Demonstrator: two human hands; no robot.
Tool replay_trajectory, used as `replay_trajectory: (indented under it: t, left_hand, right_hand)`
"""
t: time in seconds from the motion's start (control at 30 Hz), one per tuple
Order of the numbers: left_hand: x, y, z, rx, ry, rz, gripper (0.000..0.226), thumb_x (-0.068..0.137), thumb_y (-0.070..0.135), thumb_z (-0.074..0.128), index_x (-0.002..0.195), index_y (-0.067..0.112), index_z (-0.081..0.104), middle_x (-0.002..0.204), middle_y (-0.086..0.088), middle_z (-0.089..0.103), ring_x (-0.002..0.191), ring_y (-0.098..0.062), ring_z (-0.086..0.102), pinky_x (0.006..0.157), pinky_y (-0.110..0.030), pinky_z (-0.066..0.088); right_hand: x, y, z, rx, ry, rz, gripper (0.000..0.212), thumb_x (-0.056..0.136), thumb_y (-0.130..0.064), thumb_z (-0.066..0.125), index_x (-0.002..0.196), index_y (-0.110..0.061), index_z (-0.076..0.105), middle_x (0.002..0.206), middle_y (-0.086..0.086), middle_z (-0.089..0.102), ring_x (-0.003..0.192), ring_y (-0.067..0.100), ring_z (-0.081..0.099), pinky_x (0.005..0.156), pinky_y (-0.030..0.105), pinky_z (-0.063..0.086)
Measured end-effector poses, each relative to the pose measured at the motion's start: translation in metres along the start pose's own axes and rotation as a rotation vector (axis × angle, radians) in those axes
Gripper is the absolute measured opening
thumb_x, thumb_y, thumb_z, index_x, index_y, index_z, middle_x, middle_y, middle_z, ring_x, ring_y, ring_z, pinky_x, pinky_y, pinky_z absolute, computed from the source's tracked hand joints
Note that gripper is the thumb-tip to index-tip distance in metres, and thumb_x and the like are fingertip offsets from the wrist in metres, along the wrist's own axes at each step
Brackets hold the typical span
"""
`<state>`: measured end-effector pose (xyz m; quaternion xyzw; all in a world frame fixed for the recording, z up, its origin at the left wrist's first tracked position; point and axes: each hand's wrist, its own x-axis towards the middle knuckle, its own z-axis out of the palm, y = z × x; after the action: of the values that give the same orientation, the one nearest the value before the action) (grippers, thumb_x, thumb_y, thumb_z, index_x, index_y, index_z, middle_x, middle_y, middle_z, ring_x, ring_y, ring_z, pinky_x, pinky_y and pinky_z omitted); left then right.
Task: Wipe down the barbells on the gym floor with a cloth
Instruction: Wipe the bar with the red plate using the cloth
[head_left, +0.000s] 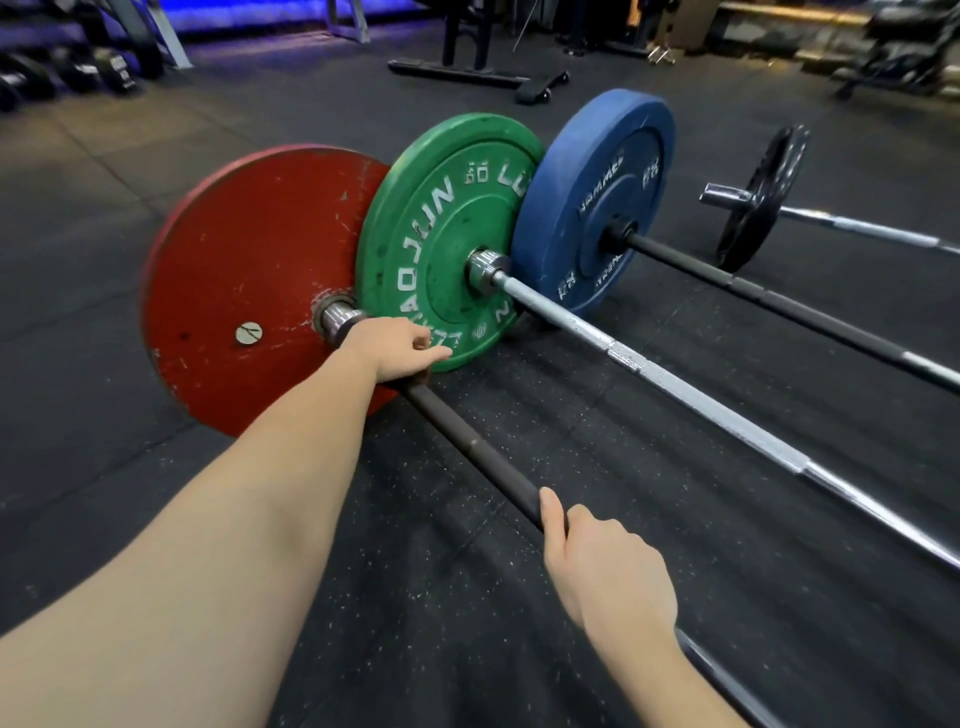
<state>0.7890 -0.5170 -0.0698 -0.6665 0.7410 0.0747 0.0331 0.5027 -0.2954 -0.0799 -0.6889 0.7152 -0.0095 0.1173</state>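
Head view, fingers: the left hand (395, 348) has its fingers curled over the dark bar (467, 441), just beside the collar of the red plate (249, 280). The right hand (608, 566) wraps the same bar nearer to the person, thumb laid along it.
Cloth: not seen in either hand or on the floor (519, 597).
Barbells: four lie side by side. The dark bar is nearest, then the silver bar (675, 384) w/ green plate (441, 234), then the blue plate (597, 197), and a small black plate (758, 197) is farthest.
Step (judgement): prob. steadying the first bar; wiping not yet begun.
To do it well: fold the cloth round the shaft, make long strokes from the collar outward, and roll the bar to reach the underside.
Risk: the bar can roll toward the green plate close beside it.
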Motion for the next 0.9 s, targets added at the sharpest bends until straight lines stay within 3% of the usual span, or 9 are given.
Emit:
replay_trajectory:
  t: [0.2, 0.3, 0.43, 0.53, 0.67, 0.77, 0.9]
  left_hand:
    - [0.012, -0.001, -0.004, -0.137, -0.100, -0.060, 0.028, 0.085, 0.058, 0.067, 0.081, 0.030, 0.062, 0.095, 0.006, 0.069, 0.092, -0.022, 0.063, 0.089, -0.040, 0.054]
    - [0.014, -0.009, -0.003, -0.238, -0.041, -0.048, 0.021, 0.085, 0.045, 0.080, 0.087, 0.031, 0.064, 0.098, 0.006, 0.069, 0.095, -0.020, 0.063, 0.090, -0.039, 0.053]
    - [0.016, -0.007, 0.004, -0.242, 0.132, -0.077, 0.014, 0.091, 0.028, 0.075, 0.091, 0.029, 0.061, 0.103, 0.004, 0.069, 0.098, -0.022, 0.064, 0.086, -0.040, 0.053]
    - [0.015, -0.003, 0.002, -0.181, 0.125, -0.080, 0.010, 0.092, 0.022, 0.069, 0.096, 0.029, 0.064, 0.101, 0.007, 0.066, 0.094, -0.020, 0.061, 0.079, -0.035, 0.048]
    - [0.016, 0.003, -0.007, -0.149, -0.064, -0.075, 0.007, 0.089, 0.024, 0.066, 0.087, 0.030, 0.069, 0.097, 0.008, 0.070, 0.091, -0.019, 0.064, 0.081, -0.036, 0.053]
    - [0.013, 0.006, -0.008, -0.149, -0.082, -0.113, 0.010, 0.088, 0.035, 0.065, 0.081, 0.030, 0.069, 0.095, 0.006, 0.072, 0.093, -0.021, 0.066, 0.088, -0.039, 0.056]
    - [0.008, 0.010, -0.010, -0.129, -0.093, -0.134, 0.039, 0.095, 0.061, 0.049, 0.074, 0.030, 0.061, 0.090, 0.008, 0.063, 0.096, -0.023, 0.061, 0.089, -0.038, 0.050]
  right_hand:
    - [-0.002, -0.002, -0.001, 0.004, -0.007, 0.017, 0.062, 0.103, -0.062, 0.006, 0.085, -0.022, 0.050, 0.070, -0.004, 0.050, 0.071, 0.028, 0.051, 0.070, 0.038, 0.040]
    - [-0.002, -0.003, -0.001, 0.014, -0.002, 0.011, 0.060, 0.103, -0.062, 0.007, 0.084, -0.023, 0.048, 0.070, -0.005, 0.050, 0.070, 0.027, 0.051, 0.069, 0.038, 0.040]
    - [-0.002, -0.002, -0.002, 0.006, 0.005, 0.025, 0.060, 0.104, -0.061, 0.007, 0.085, -0.023, 0.049, 0.073, -0.004, 0.052, 0.071, 0.027, 0.051, 0.069, 0.037, 0.041]
    - [-0.001, -0.002, -0.003, 0.007, -0.009, 0.031, 0.060, 0.104, -0.061, 0.007, 0.085, -0.023, 0.050, 0.074, -0.003, 0.052, 0.072, 0.027, 0.052, 0.070, 0.037, 0.042]
    - [0.001, -0.002, -0.001, 0.001, 0.001, 0.034, 0.059, 0.104, -0.060, 0.007, 0.084, -0.022, 0.048, 0.074, -0.002, 0.054, 0.071, 0.029, 0.051, 0.071, 0.038, 0.043]
    - [-0.001, -0.002, -0.002, 0.018, -0.002, 0.045, 0.058, 0.105, -0.059, 0.007, 0.086, -0.023, 0.049, 0.082, -0.001, 0.063, 0.072, 0.029, 0.051, 0.072, 0.038, 0.043]
    - [-0.002, -0.004, -0.001, 0.004, -0.001, 0.023, 0.059, 0.105, -0.058, 0.007, 0.086, -0.022, 0.050, 0.073, -0.003, 0.053, 0.071, 0.028, 0.051, 0.070, 0.038, 0.039]
